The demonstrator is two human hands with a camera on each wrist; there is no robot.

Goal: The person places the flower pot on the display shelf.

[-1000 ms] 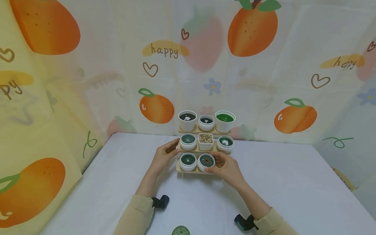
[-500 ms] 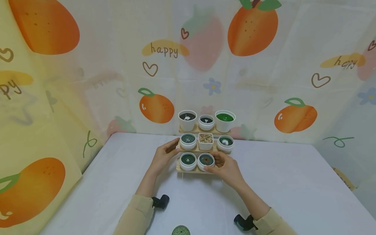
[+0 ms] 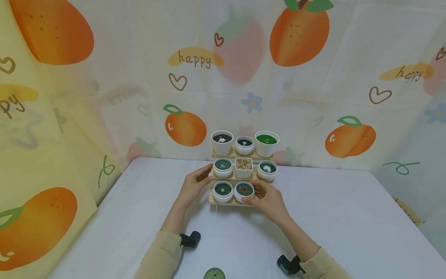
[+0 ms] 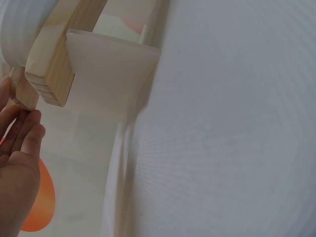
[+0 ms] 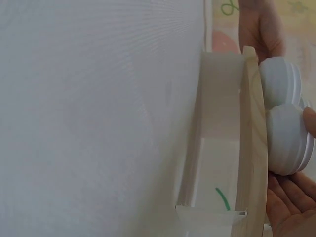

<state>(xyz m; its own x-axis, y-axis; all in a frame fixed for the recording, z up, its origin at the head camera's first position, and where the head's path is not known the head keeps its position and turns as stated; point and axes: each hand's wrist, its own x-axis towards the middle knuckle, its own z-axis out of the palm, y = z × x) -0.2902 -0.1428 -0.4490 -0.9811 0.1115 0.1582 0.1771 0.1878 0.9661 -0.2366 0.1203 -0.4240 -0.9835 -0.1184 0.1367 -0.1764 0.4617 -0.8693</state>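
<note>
A three-tier wooden stand (image 3: 230, 205) carries small white pots in rows. My left hand (image 3: 195, 184) holds the left end of its middle board; in the left wrist view the fingers (image 4: 30, 129) meet the wood. With thumb and fingers my right hand (image 3: 273, 199) grips a round white pot (image 3: 244, 190) with a dark teal top and brown centre, on the bottom board. Left of it stands another round pot (image 3: 223, 190) with a dark green top. In the right wrist view, the gripped pot (image 5: 284, 140) sits against the board (image 5: 256, 123).
On the middle board are a teal-topped pot (image 3: 223, 166), a square pot (image 3: 244, 168) of tan bits and a white-speckled pot (image 3: 267, 169). Two taller cups and a small pot (image 3: 244, 145) fill the top. A green-filled cup (image 3: 214, 274) is near the front on the white table (image 3: 334, 217).
</note>
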